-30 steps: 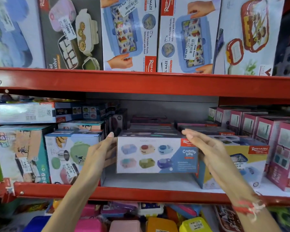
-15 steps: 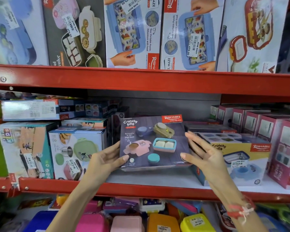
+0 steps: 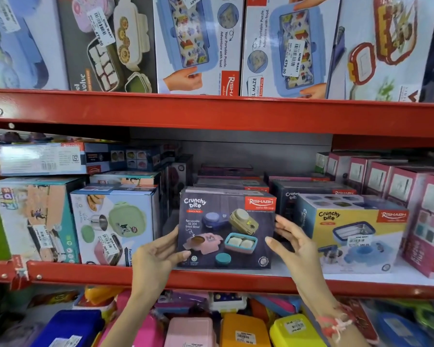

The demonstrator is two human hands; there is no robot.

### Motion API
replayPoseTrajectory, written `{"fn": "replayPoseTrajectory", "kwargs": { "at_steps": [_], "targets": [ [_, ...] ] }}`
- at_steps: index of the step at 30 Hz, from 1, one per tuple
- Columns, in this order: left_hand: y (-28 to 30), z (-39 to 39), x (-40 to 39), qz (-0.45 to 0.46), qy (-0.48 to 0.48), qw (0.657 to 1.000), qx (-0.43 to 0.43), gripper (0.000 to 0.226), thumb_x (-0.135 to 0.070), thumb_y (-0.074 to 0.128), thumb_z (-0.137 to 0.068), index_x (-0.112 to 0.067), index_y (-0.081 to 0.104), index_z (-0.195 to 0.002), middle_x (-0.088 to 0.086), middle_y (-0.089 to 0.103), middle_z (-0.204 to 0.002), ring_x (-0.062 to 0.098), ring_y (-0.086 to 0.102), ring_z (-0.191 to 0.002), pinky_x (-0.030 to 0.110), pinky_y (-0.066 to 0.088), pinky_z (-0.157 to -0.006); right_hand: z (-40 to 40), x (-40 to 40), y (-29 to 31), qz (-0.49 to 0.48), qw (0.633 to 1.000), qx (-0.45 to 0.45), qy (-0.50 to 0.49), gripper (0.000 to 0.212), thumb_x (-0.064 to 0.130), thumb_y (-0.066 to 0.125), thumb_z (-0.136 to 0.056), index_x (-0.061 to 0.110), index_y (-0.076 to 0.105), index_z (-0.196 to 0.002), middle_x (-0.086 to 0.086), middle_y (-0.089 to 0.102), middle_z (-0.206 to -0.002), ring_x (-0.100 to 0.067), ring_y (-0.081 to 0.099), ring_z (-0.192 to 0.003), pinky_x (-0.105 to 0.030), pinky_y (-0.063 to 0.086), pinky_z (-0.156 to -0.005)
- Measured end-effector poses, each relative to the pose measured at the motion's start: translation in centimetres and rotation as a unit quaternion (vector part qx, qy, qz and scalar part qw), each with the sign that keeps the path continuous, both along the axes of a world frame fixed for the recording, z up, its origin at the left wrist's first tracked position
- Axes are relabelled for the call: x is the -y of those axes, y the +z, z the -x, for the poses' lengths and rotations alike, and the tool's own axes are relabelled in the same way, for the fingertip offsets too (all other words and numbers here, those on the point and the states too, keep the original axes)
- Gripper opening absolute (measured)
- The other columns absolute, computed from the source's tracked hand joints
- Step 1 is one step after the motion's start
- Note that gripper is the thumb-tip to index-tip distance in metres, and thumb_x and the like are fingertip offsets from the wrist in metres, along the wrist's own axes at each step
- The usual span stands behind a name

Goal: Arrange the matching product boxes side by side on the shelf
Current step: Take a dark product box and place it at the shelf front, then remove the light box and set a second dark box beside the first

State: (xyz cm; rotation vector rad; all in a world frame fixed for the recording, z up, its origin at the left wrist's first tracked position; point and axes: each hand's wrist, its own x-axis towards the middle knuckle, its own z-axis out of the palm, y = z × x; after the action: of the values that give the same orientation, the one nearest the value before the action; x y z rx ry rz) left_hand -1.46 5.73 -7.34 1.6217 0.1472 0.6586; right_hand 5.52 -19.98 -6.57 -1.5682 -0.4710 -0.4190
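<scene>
Your left hand (image 3: 158,256) grips the dark Crunchy Bite box (image 3: 226,231), upright, at its left edge. Your right hand (image 3: 292,242) spreads open, just touching its right edge. The matching yellow Crunchy Bite box (image 3: 356,234) stands to the right.

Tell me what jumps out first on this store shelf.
The dark Crunchy Bite box stands front and centre on the middle shelf, left hand gripping its edge, right hand open at its right side. Right of it sits a yellow Crunchy Bite box, beneath the red shelf beam.

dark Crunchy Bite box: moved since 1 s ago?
Yes. The dark Crunchy Bite box was turned up from side-face-out to front-face-out, and now stands upright at the red shelf edge, left of the yellow Crunchy Bite box.
</scene>
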Motion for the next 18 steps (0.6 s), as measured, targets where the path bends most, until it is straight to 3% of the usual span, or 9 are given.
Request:
{"fn": "replayPoseTrajectory", "kwargs": {
  "at_steps": [2, 5, 7, 10, 12, 14, 16, 18],
  "targets": [
    [-0.3, -0.2, 0.1, 0.003, 0.019, 1.000, -0.007, 0.063, 0.016, 0.076, -0.063, -0.010, 0.064, -0.118, -0.027, 0.070, -0.078, -0.013, 0.066, -0.079, 0.004, 0.051, -0.067, -0.1, -0.2, -0.3, 0.011, 1.000, 0.007, -0.009, 0.048, 0.003, 0.072, -0.080, 0.036, 0.060, -0.113, 0.002, 0.065, -0.119, 0.003, 0.060, -0.108, -0.017, 0.051, -0.091],
    [-0.8, -0.6, 0.1, 0.007, 0.039, 0.999, -0.015, 0.056, 0.017, 0.075, -0.064, 0.000, 0.065, -0.117, 0.011, 0.072, -0.108, 0.017, 0.069, -0.099, 0.007, 0.053, -0.072, -0.3, -0.5, -0.9, 0.016, 1.000, 0.006, -0.024, 0.050, 0.000, 0.073, -0.078, 0.022, 0.059, -0.121, -0.001, 0.065, -0.117, 0.007, 0.060, -0.105, -0.007, 0.048, -0.083],
    [-1.1, -1.0, -0.1, 0.009, 0.045, 0.999, -0.020, 0.052, 0.019, 0.072, -0.066, 0.004, 0.064, -0.115, 0.022, 0.070, -0.111, 0.031, 0.068, -0.105, 0.012, 0.054, -0.077, -0.4, -0.5, -1.2, 0.018, 0.999, 0.007, -0.026, 0.050, -0.001, 0.072, -0.078, 0.015, 0.058, -0.124, -0.002, 0.065, -0.117, 0.009, 0.059, -0.104, -0.004, 0.047, -0.079],
    [-0.9, -1.1, -0.2, -0.019, 0.054, 0.998, -0.039, 0.053, 0.017, 0.073, -0.066, 0.004, 0.063, -0.116, 0.022, 0.071, -0.111, 0.030, 0.068, -0.105, 0.015, 0.056, -0.076, -0.5, -0.5, -1.2, 0.029, 0.999, 0.012, -0.031, 0.050, -0.001, 0.071, -0.079, 0.014, 0.057, -0.125, -0.003, 0.064, -0.117, 0.009, 0.058, -0.104, -0.003, 0.046, -0.078],
    [-0.4, -0.7, -0.1, -0.045, 0.058, 0.996, -0.054, 0.056, 0.013, 0.075, -0.068, 0.002, 0.061, -0.121, 0.019, 0.070, -0.115, 0.024, 0.066, -0.105, 0.025, 0.056, -0.085, -0.3, -0.6, -1.2, 0.036, 0.999, 0.012, -0.036, 0.049, 0.000, 0.071, -0.080, 0.015, 0.057, -0.125, -0.001, 0.063, -0.117, 0.012, 0.057, -0.104, -0.002, 0.046, -0.078],
    [0.0, 0.2, 0.5, -0.095, 0.083, 0.991, -0.050, 0.059, 0.003, 0.076, -0.072, -0.005, 0.058, -0.128, 0.007, 0.066, -0.120, 0.019, 0.064, -0.103, 0.032, 0.052, -0.090, 0.0, -0.6, -0.9, 0.043, 0.998, 0.022, -0.047, 0.046, 0.002, 0.070, -0.082, 0.020, 0.058, -0.122, 0.002, 0.059, -0.117, 0.014, 0.054, -0.105, -0.004, 0.048, -0.080],
    [0.3, 1.4, 1.5, -0.154, 0.143, 0.978, -0.010, 0.055, -0.009, 0.076, -0.076, -0.013, 0.058, -0.128, -0.007, 0.059, -0.122, 0.014, 0.063, -0.099, 0.033, 0.052, -0.088, 0.6, -0.3, -0.6, 0.055, 0.995, 0.049, -0.064, 0.043, 0.004, 0.068, -0.083, 0.025, 0.058, -0.119, 0.005, 0.056, -0.115, 0.009, 0.054, -0.110, -0.009, 0.050, -0.087],
    [0.8, 2.2, 2.8, -0.203, 0.194, 0.958, 0.063, 0.043, -0.012, 0.073, -0.080, -0.015, 0.062, -0.122, -0.008, 0.059, -0.126, 0.014, 0.065, -0.097, 0.034, 0.054, -0.086, 1.3, 0.3, 0.0, 0.071, 0.989, 0.094, -0.087, 0.038, 0.004, 0.067, -0.084, 0.026, 0.060, -0.115, 0.006, 0.057, -0.111, 0.002, 0.055, -0.110, -0.010, 0.051, -0.086]
  ]
}}
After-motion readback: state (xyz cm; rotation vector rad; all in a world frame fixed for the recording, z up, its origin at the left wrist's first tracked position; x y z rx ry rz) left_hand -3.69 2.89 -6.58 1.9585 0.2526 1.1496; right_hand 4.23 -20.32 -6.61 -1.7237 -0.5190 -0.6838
